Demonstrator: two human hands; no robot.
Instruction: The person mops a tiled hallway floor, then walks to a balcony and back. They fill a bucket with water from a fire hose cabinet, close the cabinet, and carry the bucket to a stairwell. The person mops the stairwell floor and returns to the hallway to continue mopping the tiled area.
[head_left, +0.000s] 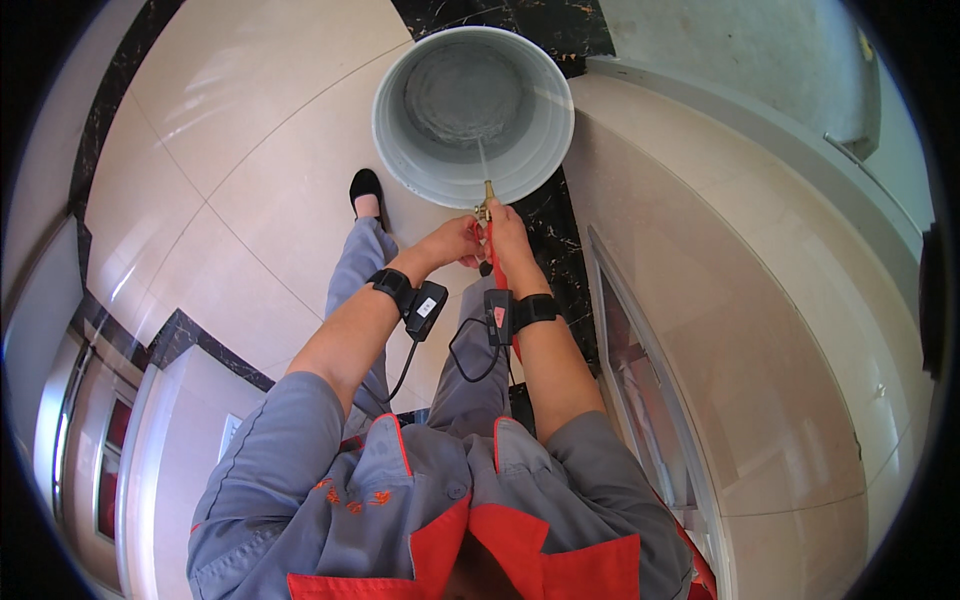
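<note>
My right hand (508, 231) is closed around a red hose (498, 271) just behind its brass nozzle (489, 191). From the nozzle a thin stream of water (482, 150) runs into a large round white plastic bucket (384, 142), whose bottom looks wet. My left hand (456, 241) is beside the hose, its fingers bent at the nozzle's rear and around a small red part that I cannot make out. The nozzle lies over the bucket's near rim.
A tiled wall (675, 262) with a metal-framed opening (649, 375) stands close on the right. Pale floor tiles (247, 172) with black marble strips run around the bucket. At the lower left is a white wall corner (187, 405).
</note>
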